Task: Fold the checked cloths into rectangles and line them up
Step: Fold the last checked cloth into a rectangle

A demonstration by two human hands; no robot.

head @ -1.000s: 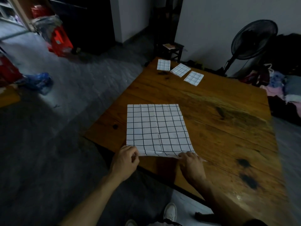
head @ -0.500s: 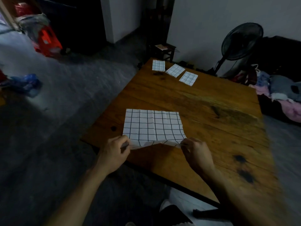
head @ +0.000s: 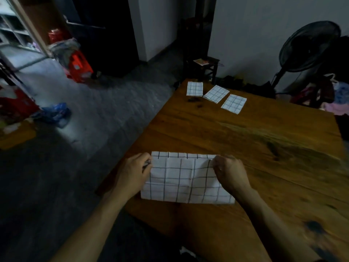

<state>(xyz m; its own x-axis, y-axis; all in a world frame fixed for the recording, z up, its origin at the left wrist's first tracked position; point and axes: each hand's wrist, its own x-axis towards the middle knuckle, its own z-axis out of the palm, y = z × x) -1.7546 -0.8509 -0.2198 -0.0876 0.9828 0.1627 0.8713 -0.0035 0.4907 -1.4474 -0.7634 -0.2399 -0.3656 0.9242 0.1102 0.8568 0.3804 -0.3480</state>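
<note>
A white cloth with a black check (head: 186, 183) lies doubled over near the front left corner of the wooden table (head: 255, 148). Its near half is folded up over the far half, and a thin strip of the lower layer shows along the far edge. My left hand (head: 132, 174) pinches the folded half's left corner. My right hand (head: 229, 173) pinches its right corner. Three small folded checked cloths lie in a rough row at the table's far left: one (head: 194, 88) square to the edge, one (head: 215, 93) turned askew, one (head: 233, 103) further right.
A black standing fan (head: 309, 46) is behind the table's far right, with a heap of clothes (head: 338, 99) beside it. A small dark stool (head: 203, 67) stands past the far left corner. Red and blue bags (head: 79, 65) lie on the grey floor to the left.
Both hands lifted the cloth's near edge and carried it away from me over the far half. The cloth went from flat and square to a doubled rectangle.
</note>
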